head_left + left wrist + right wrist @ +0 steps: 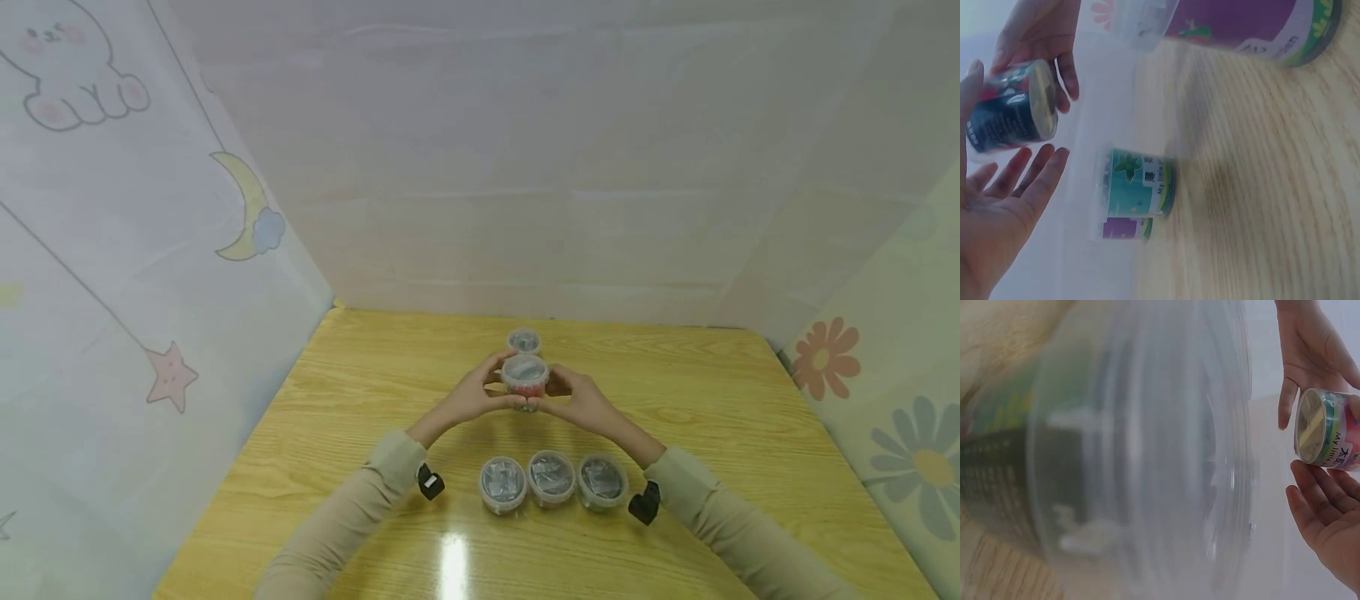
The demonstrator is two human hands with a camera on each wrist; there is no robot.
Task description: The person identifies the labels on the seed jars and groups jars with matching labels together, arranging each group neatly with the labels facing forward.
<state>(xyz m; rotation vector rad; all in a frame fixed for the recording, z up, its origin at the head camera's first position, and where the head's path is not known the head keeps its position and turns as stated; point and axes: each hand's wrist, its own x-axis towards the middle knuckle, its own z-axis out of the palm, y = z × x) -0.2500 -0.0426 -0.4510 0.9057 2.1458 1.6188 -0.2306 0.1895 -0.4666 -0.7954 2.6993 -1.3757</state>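
Both hands hold one small round plastic tub (525, 377) with a clear lid and a red-pink label, raised off the wooden table. My left hand (474, 395) grips its left side and my right hand (583, 403) its right, with the thumbs meeting at the near side. Seen from the left wrist, the held tub (1013, 109) shows a dark side with small print. In the right wrist view, "My little" is printed near its base (1319, 428). Behind it stands another lidded tub (523, 340). The left wrist view also shows a teal-labelled tub (1132, 182) and a purple-labelled one (1127, 228).
Three lidded tubs, left (503, 482), middle (552, 477) and right (602, 482), stand in a row between the forearms. Printed sheets wall in the wooden table (360, 367) at the back and both sides.
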